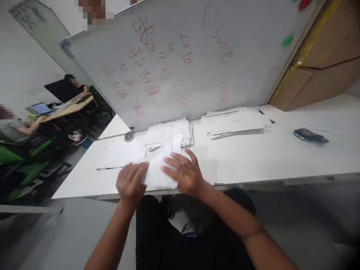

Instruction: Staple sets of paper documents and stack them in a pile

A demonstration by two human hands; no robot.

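Head view, lower centre: both forearms rise from the bottom edge and converge at the near rim of the white table (pixel 281 157).
Left hand (pixel 131 183): palm down, fingers curled over the left edge of a folded white paper (pixel 159 165), wrist just off the table rim. Whether it pinches the sheet or only presses it, cannot tell.
Right hand (pixel 184 173): palm down, fingers spread flat on the paper's right half, pointing toward frame left; forearm runs down to lower right.
Hands together: close, the paper between and under them, not touching each other.
Folded white paper: centre of frame, on the table's near edge, its far end lifted and pointing up-right toward a paper stack.
Near paper stack (pixel 168 134): just behind the folded paper, at the foot of the whiteboard.
Second paper stack (pixel 234 122): right of centre, apart from the first.
Whiteboard (pixel 180 63): upper half of frame, upright along the table's far side, red and faint writing.
Dark object (pixel 309 135): right side of the table, well apart from the hands; blurred, kind unclear.
Pen (pixel 109 168): thin, left of the left hand.
Left of frame: other people seated at a separate desk (pixel 70 105).
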